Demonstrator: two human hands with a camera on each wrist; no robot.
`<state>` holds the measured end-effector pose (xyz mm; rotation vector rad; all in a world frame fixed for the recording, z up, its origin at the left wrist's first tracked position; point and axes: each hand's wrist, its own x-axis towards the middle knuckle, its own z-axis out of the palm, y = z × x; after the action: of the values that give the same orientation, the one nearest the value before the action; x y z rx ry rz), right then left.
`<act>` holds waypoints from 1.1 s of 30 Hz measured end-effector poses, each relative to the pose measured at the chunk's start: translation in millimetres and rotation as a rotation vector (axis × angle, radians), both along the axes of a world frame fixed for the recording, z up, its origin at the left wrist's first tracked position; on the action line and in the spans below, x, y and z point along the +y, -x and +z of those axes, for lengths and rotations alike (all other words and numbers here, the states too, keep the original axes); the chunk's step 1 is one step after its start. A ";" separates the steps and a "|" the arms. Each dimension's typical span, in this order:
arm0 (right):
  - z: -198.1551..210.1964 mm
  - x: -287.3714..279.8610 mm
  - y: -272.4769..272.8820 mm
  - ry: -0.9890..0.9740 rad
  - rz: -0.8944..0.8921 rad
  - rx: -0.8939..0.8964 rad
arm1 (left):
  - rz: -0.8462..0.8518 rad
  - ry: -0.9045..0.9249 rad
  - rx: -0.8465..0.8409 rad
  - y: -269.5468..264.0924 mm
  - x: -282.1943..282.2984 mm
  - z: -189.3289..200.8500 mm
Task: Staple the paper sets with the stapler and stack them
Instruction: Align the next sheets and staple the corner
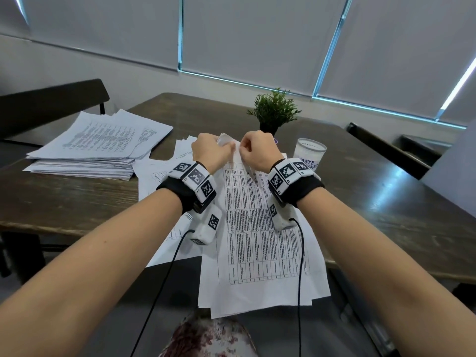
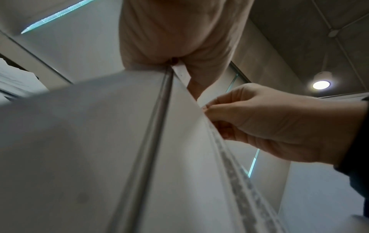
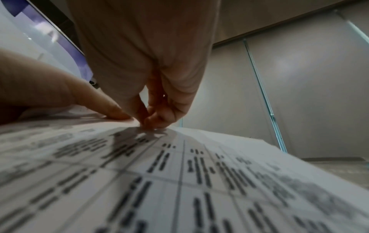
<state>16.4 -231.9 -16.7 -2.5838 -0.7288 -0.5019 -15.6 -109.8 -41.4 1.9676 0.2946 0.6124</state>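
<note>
A paper set [image 1: 257,240] printed with tables lies in front of me, its near end hanging over the table's front edge. My left hand [image 1: 226,146] grips its far edge with curled fingers, where some sheets are bent up. Just to the right, my right hand [image 1: 244,150] pinches the same edge. In the right wrist view the right fingertips [image 3: 151,121] pinch the paper set [image 3: 179,181], and a left finger [image 3: 89,100] presses on it. The left wrist view shows the paper set [image 2: 79,141] from below and the right hand [image 2: 207,108] pinching its edge. A white and purple object [image 3: 60,42] lies behind; I cannot tell what it is.
A tall stack of printed sheets [image 1: 98,148] sits on the dark wooden table [image 1: 64,202] at the left. Loose sheets [image 1: 157,176] lie under my left wrist. A small potted plant [image 1: 274,112] and a white labelled cup [image 1: 309,153] stand behind my right hand.
</note>
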 end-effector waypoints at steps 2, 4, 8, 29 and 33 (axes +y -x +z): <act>0.5 0.8 0.6 0.015 0.000 -0.013 | -0.012 0.018 -0.015 0.6 -1.6 1.2; -0.1 0.2 0.1 0.004 0.013 0.016 | -0.016 0.002 -0.011 0.2 -1.8 1.8; 0.0 -4.4 -2.6 -0.074 0.055 0.103 | 0.016 -0.045 -0.005 1.8 1.8 2.8; 15.4 -104.8 -90.9 -0.255 -0.390 -0.018 | 0.130 0.002 0.049 -8.7 40.1 -18.2; -5.1 -133.7 -121.5 -0.313 -0.506 -0.066 | 0.119 -0.006 0.099 -20.5 44.7 -32.4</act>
<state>137.9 -365.6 -21.9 -2.4428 0.0059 -0.7848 5.0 -65.1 -73.9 2.0001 0.4739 0.5932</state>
